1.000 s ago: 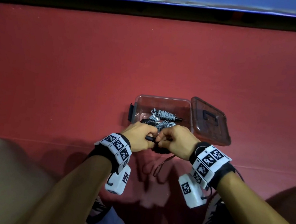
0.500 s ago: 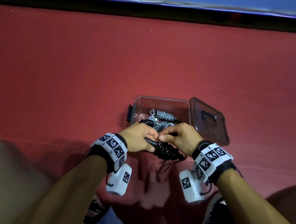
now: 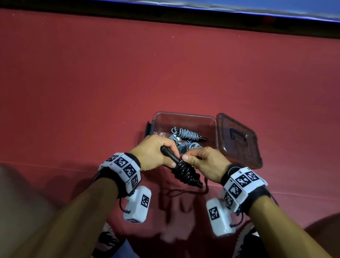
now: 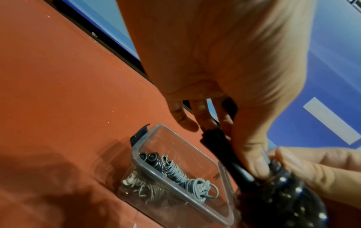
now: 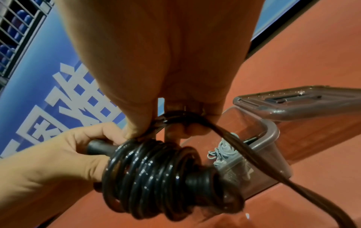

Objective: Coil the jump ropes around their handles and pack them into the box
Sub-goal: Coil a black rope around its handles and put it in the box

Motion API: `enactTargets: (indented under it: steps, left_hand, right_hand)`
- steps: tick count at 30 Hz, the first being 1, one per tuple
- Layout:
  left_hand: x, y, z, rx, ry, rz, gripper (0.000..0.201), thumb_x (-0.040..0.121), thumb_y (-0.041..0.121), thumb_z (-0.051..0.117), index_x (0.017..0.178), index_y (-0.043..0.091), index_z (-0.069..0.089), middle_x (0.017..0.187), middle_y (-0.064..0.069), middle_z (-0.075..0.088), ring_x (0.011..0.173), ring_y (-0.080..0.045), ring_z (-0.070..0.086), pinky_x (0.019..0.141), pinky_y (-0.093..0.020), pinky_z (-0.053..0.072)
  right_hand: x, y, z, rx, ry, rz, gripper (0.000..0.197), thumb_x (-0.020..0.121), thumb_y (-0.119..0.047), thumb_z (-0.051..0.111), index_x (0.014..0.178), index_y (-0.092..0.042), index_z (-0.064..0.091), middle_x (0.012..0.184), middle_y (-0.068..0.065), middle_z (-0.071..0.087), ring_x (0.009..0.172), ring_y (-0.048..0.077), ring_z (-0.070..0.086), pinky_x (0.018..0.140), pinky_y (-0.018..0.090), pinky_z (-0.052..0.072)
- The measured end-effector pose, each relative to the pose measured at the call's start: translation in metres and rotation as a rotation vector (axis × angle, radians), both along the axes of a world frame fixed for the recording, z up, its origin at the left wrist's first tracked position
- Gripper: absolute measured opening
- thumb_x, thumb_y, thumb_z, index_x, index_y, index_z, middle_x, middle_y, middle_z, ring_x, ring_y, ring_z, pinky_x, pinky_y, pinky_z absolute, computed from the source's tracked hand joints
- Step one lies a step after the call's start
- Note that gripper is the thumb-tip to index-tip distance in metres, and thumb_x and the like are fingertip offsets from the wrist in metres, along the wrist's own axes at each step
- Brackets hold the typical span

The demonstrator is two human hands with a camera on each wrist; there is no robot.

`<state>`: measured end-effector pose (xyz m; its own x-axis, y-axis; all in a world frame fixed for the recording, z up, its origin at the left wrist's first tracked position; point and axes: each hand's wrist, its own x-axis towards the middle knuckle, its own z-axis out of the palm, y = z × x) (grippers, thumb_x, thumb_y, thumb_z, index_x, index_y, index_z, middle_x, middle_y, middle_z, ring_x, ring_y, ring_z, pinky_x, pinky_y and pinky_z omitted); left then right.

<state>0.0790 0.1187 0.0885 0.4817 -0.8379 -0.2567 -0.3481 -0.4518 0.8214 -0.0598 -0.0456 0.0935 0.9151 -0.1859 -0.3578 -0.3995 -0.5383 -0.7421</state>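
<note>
My left hand grips the black handles of the black jump rope | my right hand pinches its loose cord at the coil | held just before the clear plastic box containing grey coiled jump ropes | lid beside box, on red floor.

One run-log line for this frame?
left hand grips black handle | right hand winds black rope | grey ropes in box
</note>
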Motion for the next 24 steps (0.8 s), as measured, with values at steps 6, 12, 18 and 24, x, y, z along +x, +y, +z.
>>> enactTargets:
  steps: [6,12,18,24]
  left_hand:
    - [-0.001,0.002,-0.01,-0.019,-0.01,0.08,0.037,0.065,0.01,0.093,0.088,0.03,0.07,0.072,0.014,0.066,0.062,0.0,0.057,0.071,-0.022,0.048]
    - [-0.001,0.002,-0.02,0.166,-0.021,0.157,0.037,0.085,0.05,0.075,0.098,0.019,0.061,0.076,-0.001,0.073,0.061,-0.009,0.067,0.066,-0.026,0.05]
    - [-0.002,-0.003,-0.029,0.099,0.113,0.136,0.046,0.103,0.041,0.051,0.086,-0.001,0.062,0.06,0.003,0.057,0.055,-0.017,0.055,0.068,-0.036,0.048]
    - [-0.001,-0.002,-0.022,0.022,0.12,0.141,0.04,0.107,0.029,0.047,0.098,-0.007,0.062,0.07,0.001,0.059,0.06,-0.013,0.054,0.067,-0.034,0.049]
  right_hand:
    - [0.001,0.004,-0.004,0.103,-0.059,-0.097,0.016,0.092,-0.027,0.07,0.077,-0.025,0.074,0.084,0.006,0.075,0.077,0.022,0.068,0.087,0.048,0.055]
    - [0.001,0.005,-0.011,0.101,-0.119,-0.225,0.021,0.091,-0.029,0.071,0.07,-0.027,0.071,0.078,0.0,0.073,0.081,0.021,0.069,0.09,0.047,0.054]
    - [0.002,0.012,0.001,0.297,-0.185,-0.28,0.024,0.094,-0.004,0.065,0.073,-0.014,0.07,0.073,0.0,0.067,0.064,-0.001,0.062,0.071,0.014,0.051]
    - [0.002,0.009,0.004,0.36,-0.173,-0.303,0.016,0.097,0.004,0.056,0.093,0.007,0.071,0.073,0.003,0.065,0.061,-0.002,0.059,0.068,0.01,0.048]
